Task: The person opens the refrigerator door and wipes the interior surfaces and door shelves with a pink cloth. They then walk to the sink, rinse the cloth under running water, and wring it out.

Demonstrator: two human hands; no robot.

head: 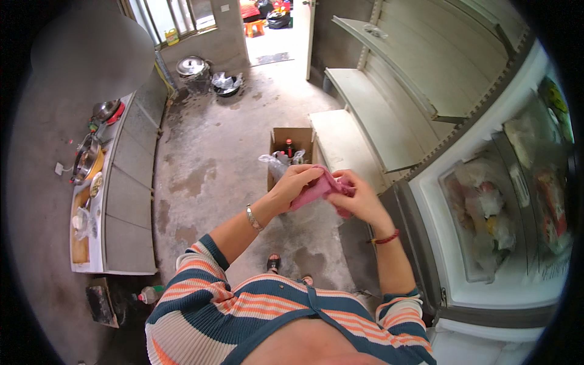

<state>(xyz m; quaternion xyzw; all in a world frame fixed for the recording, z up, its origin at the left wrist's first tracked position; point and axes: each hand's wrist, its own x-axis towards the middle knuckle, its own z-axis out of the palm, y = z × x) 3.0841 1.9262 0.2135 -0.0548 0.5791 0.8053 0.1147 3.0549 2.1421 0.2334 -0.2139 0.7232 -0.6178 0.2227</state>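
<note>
A pink cloth (315, 192) is bunched and folded between my two hands, in front of my body. My left hand (294, 185) grips its left part, with the thumb on top. My right hand (358, 198) pinches the right part, where the cloth is crumpled. Below and beyond the hands, an open cardboard box (292, 133) stands on the floor with bottles and clear plastic in it. At my right is an open refrigerator (461, 292) with bagged food in its clear drawers (479, 219).
White metal shelves (388, 114) rise at the right, beside the refrigerator. A counter (130, 182) with pans and bowls runs along the left. A lidded metal pot (192, 68) and a black basin (226, 91) stand near the far wall, left of an open doorway (273, 45).
</note>
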